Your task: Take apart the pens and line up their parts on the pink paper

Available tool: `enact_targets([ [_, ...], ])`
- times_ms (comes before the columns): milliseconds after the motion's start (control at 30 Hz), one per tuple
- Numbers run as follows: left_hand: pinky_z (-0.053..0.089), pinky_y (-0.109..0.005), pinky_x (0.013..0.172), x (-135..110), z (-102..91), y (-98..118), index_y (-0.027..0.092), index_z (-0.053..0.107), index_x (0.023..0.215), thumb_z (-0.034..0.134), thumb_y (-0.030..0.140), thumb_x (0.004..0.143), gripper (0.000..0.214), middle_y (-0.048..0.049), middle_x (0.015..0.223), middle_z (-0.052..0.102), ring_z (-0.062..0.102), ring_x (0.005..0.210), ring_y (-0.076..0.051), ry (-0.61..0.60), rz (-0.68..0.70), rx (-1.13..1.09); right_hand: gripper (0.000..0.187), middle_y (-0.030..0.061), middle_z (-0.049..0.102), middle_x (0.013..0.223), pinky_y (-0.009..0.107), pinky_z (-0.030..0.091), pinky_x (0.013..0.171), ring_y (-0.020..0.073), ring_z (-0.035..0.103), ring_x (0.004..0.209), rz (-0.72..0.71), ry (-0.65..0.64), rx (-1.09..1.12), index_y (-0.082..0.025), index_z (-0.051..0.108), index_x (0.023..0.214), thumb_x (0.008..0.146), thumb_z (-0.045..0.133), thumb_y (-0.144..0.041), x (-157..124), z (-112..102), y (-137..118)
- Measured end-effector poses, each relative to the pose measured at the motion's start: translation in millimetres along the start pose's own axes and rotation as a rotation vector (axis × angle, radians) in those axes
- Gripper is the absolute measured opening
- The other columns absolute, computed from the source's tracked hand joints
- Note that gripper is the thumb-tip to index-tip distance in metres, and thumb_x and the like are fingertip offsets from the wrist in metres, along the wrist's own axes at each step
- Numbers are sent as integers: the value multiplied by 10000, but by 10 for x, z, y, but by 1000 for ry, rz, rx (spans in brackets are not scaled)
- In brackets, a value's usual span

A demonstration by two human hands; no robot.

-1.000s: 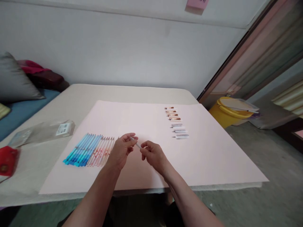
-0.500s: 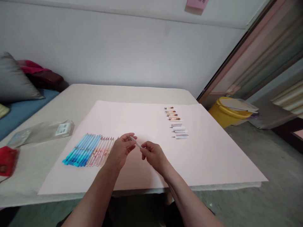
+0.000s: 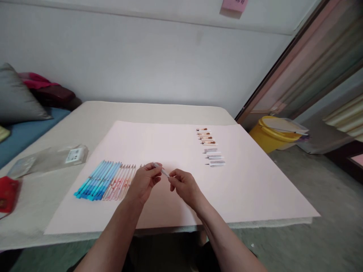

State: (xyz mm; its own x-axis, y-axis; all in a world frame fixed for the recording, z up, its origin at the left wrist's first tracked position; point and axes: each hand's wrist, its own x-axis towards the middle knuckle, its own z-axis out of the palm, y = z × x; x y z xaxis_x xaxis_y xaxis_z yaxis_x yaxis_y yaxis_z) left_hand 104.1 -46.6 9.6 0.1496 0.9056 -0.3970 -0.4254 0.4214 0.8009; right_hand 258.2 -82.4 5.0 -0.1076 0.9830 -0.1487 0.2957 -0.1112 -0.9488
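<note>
A slim white pen [image 3: 164, 172] is held slantwise above the pale pink sheet [image 3: 249, 189]. My left hand [image 3: 145, 181] pinches its upper left end, and my right hand [image 3: 184, 186] grips its lower right end between thumb and fingers. Left of my hands lies a row of blue pens [image 3: 99, 179], beside white pens with reddish patterns [image 3: 120, 183]; my left hand and forearm hide part of this row. On the right, pen parts with brown ends [image 3: 208, 143] lie in a column above greyish pen parts [image 3: 214, 156], with thin dark-tipped pieces among them.
A clear plastic bag [image 3: 53, 160] and a red object [image 3: 8, 193] are on the cloth-covered table [image 3: 159, 112] at left. Beyond are a grey cushion [image 3: 21, 96] and a blue seat. A yellow bin [image 3: 262, 136] stands on the floor at right.
My left fingers have come down and closed more tightly around the upper end of the pen. My right hand has stayed almost in place.
</note>
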Motion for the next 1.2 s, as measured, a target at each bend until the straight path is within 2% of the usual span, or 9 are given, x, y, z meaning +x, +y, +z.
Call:
enact_targets([
  [300,421,-156,484,40,-57,51,139,608,751,729,217,614,199,7,694,596,542,577,-56,116,31,-97,124,-39,565,545,187,295,448,62,369,427,3,-14,21,-185,572,750,788,482,-260,-2,15,11],
  [500,431,-152,466,66,-94,80,139,582,725,723,186,626,179,12,658,589,548,556,-58,187,21,-158,161,-36,561,537,187,283,444,67,361,439,19,-41,-4,-187,619,837,783,479,-246,3,-10,4],
  [867,446,-148,465,83,-179,175,139,569,721,692,137,666,134,10,641,587,560,546,-60,260,81,-229,196,-28,563,543,193,287,456,76,366,464,6,-30,-53,-184,646,848,783,480,-267,7,-90,13],
  [1200,448,-152,463,90,-211,194,134,575,744,661,122,700,97,-3,643,595,558,532,-63,268,42,-254,201,-25,569,542,197,264,442,70,329,438,4,-23,-68,-179,650,845,784,488,-280,23,-144,36],
])
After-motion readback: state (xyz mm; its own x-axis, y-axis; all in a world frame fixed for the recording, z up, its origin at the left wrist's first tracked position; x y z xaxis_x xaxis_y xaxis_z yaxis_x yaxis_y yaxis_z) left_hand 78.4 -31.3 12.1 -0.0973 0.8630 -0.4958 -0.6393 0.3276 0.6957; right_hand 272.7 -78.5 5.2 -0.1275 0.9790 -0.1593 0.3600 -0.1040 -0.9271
